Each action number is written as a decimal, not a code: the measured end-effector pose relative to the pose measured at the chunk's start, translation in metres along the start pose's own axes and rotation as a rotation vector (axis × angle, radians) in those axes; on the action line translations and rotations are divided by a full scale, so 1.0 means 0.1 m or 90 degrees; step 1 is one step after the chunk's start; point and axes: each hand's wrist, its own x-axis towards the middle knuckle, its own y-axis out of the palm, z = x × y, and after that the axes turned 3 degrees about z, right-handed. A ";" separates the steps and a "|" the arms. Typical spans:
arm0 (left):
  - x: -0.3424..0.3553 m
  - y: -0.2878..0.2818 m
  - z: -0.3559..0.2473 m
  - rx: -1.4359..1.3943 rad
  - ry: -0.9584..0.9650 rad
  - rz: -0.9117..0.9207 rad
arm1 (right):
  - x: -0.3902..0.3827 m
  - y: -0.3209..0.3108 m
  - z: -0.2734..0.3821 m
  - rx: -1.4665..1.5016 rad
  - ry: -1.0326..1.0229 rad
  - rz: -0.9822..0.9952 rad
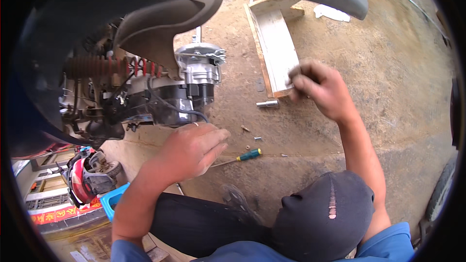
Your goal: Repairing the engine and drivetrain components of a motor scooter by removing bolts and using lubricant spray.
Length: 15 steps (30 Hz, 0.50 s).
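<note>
My left hand (196,148) is open, fingers stretched to the right, just below the black cable (179,110) of a vehicle's exposed drive unit (167,102). Its palm is hidden. My right hand (318,87) is closed with curled fingers, close to the lower end of a wooden stool (279,51) lying on its side. The fingertips are blurred, and whatever they pinch cannot be made out. Left of that hand, a silver socket (267,104) lies on the ground. A screwdriver (249,155) with a green and yellow handle lies right of my left hand.
Small bolts (257,138) lie scattered on the ground. Above the drive unit are a silver hub (199,63), a coil-spring shock absorber (116,67) and a dark fender (150,29). A red vehicle (82,179) and blue basin (110,199) are at left; a tyre (441,189) stands at right.
</note>
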 end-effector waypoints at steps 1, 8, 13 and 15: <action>-0.01 0.02 0.00 -0.010 0.009 0.047 | -0.23 -0.08 -0.13 -0.035 0.071 0.007; -0.06 0.43 0.16 0.083 0.127 0.300 | -0.66 0.15 -1.66 -0.649 -0.010 -0.027; -0.27 0.95 0.38 -0.034 0.183 0.150 | -0.50 0.34 -1.92 -0.784 -0.038 -0.024; -0.34 1.02 0.45 0.026 0.208 0.212 | -0.53 0.32 -1.96 -0.818 -0.033 -0.049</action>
